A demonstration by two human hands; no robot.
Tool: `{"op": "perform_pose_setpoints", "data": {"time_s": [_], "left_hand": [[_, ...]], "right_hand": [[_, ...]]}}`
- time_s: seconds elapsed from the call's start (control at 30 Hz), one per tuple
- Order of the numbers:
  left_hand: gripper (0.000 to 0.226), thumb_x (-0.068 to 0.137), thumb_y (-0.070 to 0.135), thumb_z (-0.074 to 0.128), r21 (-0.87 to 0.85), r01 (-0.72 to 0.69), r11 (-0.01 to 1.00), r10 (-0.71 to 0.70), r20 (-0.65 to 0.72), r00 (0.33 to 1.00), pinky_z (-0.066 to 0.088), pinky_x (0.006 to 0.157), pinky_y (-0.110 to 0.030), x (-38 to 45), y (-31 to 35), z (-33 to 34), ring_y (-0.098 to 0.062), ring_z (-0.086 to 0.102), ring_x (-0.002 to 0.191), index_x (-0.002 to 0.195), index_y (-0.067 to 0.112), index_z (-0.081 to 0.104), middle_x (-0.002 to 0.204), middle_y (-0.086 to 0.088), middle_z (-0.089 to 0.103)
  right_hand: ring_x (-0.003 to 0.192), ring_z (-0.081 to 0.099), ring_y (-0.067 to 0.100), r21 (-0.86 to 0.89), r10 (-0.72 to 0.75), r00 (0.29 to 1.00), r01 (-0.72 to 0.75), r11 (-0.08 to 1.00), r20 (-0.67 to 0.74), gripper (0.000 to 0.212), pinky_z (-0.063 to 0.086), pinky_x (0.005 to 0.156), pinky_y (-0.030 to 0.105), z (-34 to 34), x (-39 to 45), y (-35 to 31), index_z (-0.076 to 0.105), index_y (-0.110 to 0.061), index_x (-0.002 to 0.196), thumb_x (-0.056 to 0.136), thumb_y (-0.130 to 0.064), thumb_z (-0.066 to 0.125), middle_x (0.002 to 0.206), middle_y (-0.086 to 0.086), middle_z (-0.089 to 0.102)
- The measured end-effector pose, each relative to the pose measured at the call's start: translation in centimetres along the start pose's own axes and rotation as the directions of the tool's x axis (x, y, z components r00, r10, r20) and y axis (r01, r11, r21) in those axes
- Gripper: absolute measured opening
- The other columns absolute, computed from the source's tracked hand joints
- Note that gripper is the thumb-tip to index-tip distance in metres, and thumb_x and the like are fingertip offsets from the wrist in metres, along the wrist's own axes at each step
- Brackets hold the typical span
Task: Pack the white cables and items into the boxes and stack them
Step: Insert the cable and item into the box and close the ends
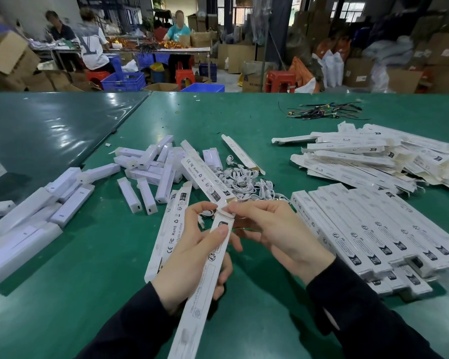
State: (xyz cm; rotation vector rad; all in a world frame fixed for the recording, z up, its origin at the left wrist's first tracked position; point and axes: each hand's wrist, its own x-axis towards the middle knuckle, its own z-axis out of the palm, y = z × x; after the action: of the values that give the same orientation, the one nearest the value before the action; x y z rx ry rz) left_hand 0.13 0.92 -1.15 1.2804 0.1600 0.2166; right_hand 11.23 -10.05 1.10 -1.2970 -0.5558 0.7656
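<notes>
Closest to you, a long, narrow white box [213, 257] runs from the bottom edge of the view up between your two dark-sleeved arms. Your left hand [192, 257] is wrapped around its middle, thumb lying flat along the printed top face and fingers curled underneath. Your right hand [267, 229] meets the box at its far end, where thumb and forefinger pinch the small end flap [224, 209]; the other fingers are loosely bent below. A small coiled white cable [205, 216] shows just left of that open end, behind your left fingers; whether it is inside the box or only beside it cannot be told.

All of this is over a green table [244, 120]. Just left of your hands lies another long white box [167, 231], printed side up, and a third one [205, 181] angles away beyond your fingertips. Past that sits a heap of white cables [244, 181]. To the left of the cables is a scatter of short white bar-shaped items [148, 169], with more of them [36, 211] spread toward the left edge. On your right, filled boxes [368, 224] lie side by side in a neat row, touching one another. Beyond them is a loose pile of flat, unfolded boxes [373, 156]. Farther back on the table rests a small tangle of dark wires [322, 112].
</notes>
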Motion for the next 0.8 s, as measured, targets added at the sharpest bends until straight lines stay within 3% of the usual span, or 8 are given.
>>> {"op": "perform_pose_setpoints", "data": {"time_s": [0.13, 0.27, 0.5, 0.7, 0.8], "left_hand": [[0.048, 0.08, 0.031, 0.056, 0.002, 0.018, 1.0, -0.018, 0.006, 1.0, 0.039, 0.034, -0.022, 0.0, 0.0, -0.1, -0.02, 0.04, 0.037, 0.122, 0.028, 0.033, 0.078, -0.011, 0.062], [0.048, 0.081, 0.03, 0.056, 0.006, 0.016, 1.0, -0.016, 0.016, 1.0, 0.04, 0.034, -0.022, 0.0, -0.2, -0.1, -0.021, 0.04, 0.039, 0.124, 0.027, 0.033, 0.08, -0.012, 0.062], [0.049, 0.082, 0.03, 0.055, -0.001, 0.027, 1.0, -0.027, 0.023, 0.999, 0.039, 0.034, -0.022, 0.1, -0.3, -0.3, -0.02, 0.039, 0.039, 0.126, 0.027, 0.033, 0.082, -0.012, 0.062], [0.042, 0.086, 0.027, 0.053, -0.045, 0.053, 0.998, -0.052, 0.025, 0.998, 0.038, 0.033, -0.021, -0.5, 0.4, -0.3, -0.019, 0.037, 0.04, 0.124, 0.028, 0.038, 0.082, -0.016, 0.06], [0.025, 0.095, 0.018, 0.047, -0.107, 0.1, 0.989, -0.105, -0.037, 0.994, 0.037, 0.031, -0.02, 0.5, 0.6, -0.6, -0.02, 0.038, 0.037, 0.119, 0.022, 0.045, 0.076, -0.017, 0.059]], "right_hand": [[0.072, 0.054, 0.036, -0.006, -0.05, 0.999, 0.05, 0.999, -0.007, 0.01, 0.055, 0.058, 0.026, 0.2, 0.2, 0.5, 0.079, -0.006, 0.078, 0.084, -0.009, 0.071, 0.078, 0.013, 0.074], [0.066, 0.056, 0.032, -0.019, -0.071, 0.997, 0.07, 0.997, -0.016, 0.012, 0.053, 0.054, 0.027, 0.2, 0.2, 0.7, 0.078, -0.005, 0.079, 0.086, -0.006, 0.068, 0.076, 0.013, 0.074], [0.065, 0.056, 0.032, -0.029, -0.09, 0.996, 0.09, 0.995, 0.005, 0.01, 0.052, 0.052, 0.028, 0.0, 0.3, 0.9, 0.079, -0.007, 0.08, 0.085, -0.008, 0.071, 0.078, 0.013, 0.074], [0.051, 0.057, 0.019, -0.094, -0.181, 0.982, 0.185, 0.978, 0.053, 0.012, 0.051, 0.054, 0.023, -0.2, 0.5, 1.3, 0.078, -0.005, 0.083, 0.089, -0.009, 0.068, 0.077, 0.01, 0.073], [0.056, 0.06, 0.025, -0.219, -0.291, 0.952, 0.305, 0.927, 0.095, 0.02, 0.051, 0.057, 0.034, 0.1, 0.4, 1.6, 0.077, -0.002, 0.088, 0.09, -0.019, 0.066, 0.089, 0.011, 0.07]]}}
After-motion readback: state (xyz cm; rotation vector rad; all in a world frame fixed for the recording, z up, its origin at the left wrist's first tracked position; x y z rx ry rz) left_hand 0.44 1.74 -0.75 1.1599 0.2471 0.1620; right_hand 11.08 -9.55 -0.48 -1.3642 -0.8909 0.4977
